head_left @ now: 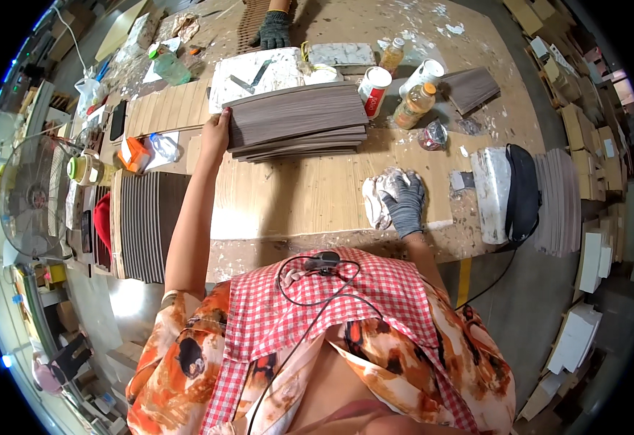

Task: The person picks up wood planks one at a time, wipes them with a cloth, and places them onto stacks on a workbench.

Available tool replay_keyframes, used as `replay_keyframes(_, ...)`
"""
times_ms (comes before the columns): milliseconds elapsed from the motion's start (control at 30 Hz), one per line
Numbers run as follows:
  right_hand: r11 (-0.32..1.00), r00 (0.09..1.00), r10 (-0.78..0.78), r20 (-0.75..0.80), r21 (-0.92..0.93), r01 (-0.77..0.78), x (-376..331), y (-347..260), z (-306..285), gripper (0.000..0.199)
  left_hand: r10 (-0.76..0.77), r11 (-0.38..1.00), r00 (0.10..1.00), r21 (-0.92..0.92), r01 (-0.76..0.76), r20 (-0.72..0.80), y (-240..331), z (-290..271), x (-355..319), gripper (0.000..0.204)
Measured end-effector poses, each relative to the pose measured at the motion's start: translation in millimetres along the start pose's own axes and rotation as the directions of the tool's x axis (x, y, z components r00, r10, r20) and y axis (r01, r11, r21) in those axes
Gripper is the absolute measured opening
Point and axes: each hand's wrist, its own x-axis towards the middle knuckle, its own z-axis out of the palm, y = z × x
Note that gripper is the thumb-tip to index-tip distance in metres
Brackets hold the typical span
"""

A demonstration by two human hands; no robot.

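Observation:
My bare left hand [216, 133] grips the left end of a stack of dark wood-grain veneer sheets [299, 119] lying on the light wooden board [310, 192]. My right hand [406, 201], in a grey glove, presses down on a crumpled white rag [375, 197] near the board's right front corner. The rag lies on the board, partly hidden under the glove.
Another person's gloved hand [273, 30] rests at the far edge. Bottles [413, 105] and a red and white can [373, 92] stand behind the stack. More veneer [471, 88] lies far right. A ribbed panel stack [145, 223] and a fan [33, 197] are on my left.

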Motion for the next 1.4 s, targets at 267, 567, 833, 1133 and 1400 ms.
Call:
replay_keyframes(267,0.959,0.979,-0.202,0.037,-0.194,0.205,-25,4,36,0.061,0.556,0.672,0.818,0.502,-0.545,0.144,31,1,-10,0.081)
replay_keyframes(567,0.969,0.996,-0.091,0.004,0.233,0.087,-11,26,61,0.046,0.49,0.341,0.652,0.56,-0.755,0.579,58,110,-19,0.133)
replay_keyframes(833,0.999,0.999,-0.037,0.002,0.033,0.037,3,28,50,0.045,0.614,0.399,0.667,0.563,-0.724,0.422,46,104,-31,0.136)
replay_keyframes(1133,0.939,0.99,-0.134,-0.043,-0.325,0.113,-2,18,44,0.059,0.485,0.701,0.79,0.707,-0.093,-0.376,-110,-94,-191,0.07)
replay_keyframes(1400,0.878,0.88,-0.473,-0.049,0.053,0.475,14,16,29,0.042,0.293,0.653,0.77,0.707,0.271,-0.567,-196,-139,-281,0.089)
